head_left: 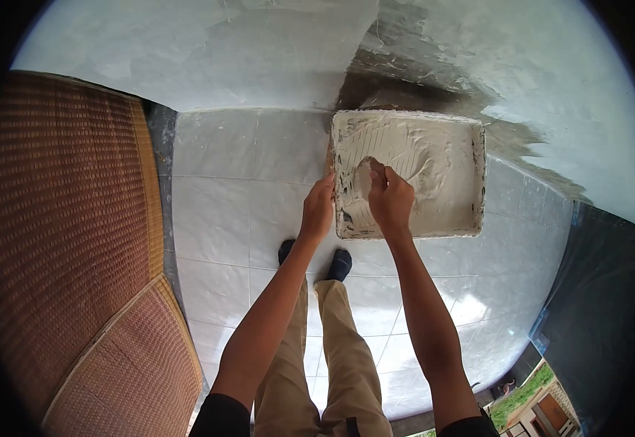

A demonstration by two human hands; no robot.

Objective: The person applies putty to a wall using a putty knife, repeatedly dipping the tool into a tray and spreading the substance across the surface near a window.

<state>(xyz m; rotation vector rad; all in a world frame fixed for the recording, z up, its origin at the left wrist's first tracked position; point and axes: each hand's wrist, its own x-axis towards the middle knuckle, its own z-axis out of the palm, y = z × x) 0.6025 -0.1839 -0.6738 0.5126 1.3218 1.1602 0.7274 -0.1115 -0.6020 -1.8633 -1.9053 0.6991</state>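
Note:
A rectangular tray [479, 175] with crusted edges holds a layer of creamy, pale paste [441, 164], ridged on the left and swirled in the middle. My left hand [319, 207] grips the tray's left edge, fingers wrapped round it. Over the paste, my right hand [390, 195] is closed on a small coated tool [365, 173], which touches the paste in the left part of the tray. The tool's exact shape is partly hidden by my fingers and the paste.
Pale walls [259, 58] meet in a corner beyond the tray, with a dark, rough patch [434, 87] on the right one. Woven mats [77, 204] stand at the left. My feet are on the tiled floor [212, 218]; a dark sheet [601, 291] is at the right.

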